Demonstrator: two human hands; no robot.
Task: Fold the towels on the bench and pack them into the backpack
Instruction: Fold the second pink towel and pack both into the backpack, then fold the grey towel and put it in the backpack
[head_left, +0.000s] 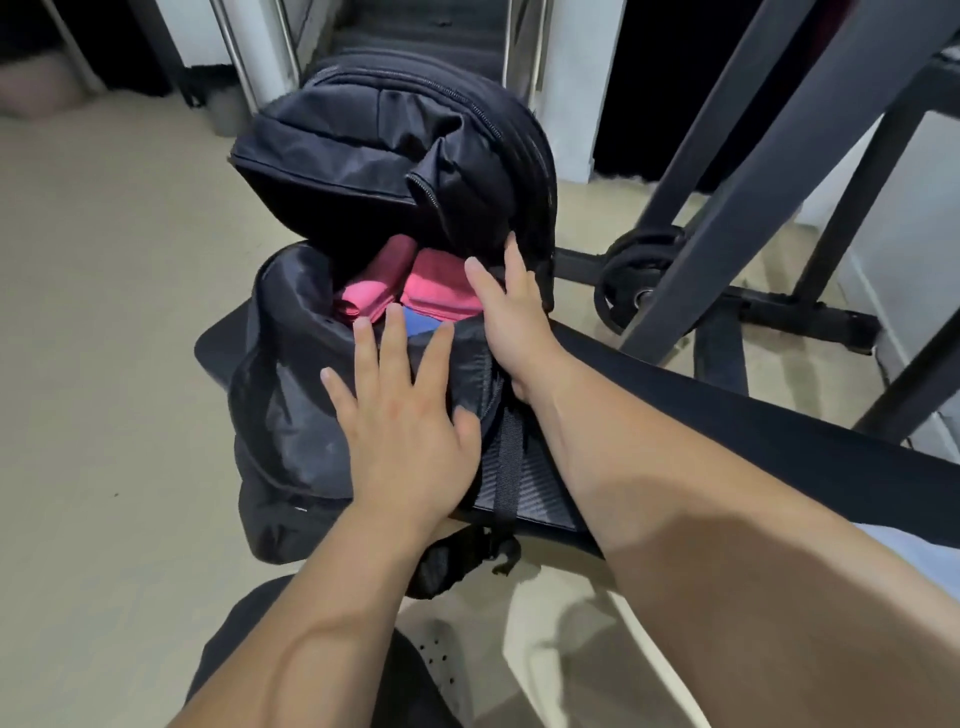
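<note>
Left hand (400, 415) rests flat, fingers spread, on the open black fabric backpack (291, 415); right hand (514, 322) grasps its rim beside folded pink towels (405, 286).

The mouth of the backpack (291, 415) is nearly filled by pink towels (415, 291); its flap (353, 171) hangs over it. The floor (104, 312) on the left is free.

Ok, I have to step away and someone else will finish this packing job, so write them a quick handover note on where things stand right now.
Left hand: flat and open on the backpack's front panel, no grip on anything.
Right hand: at the right edge of the opening, fingers spread, apparently holding it open.
Two folded pink towels and a blue towel sit inside the main compartment.
Done: those towels are packed.
Left: the backpack is unzipped, lid flipped back; the bench shows no towels in view, so check, then zip up.
</note>
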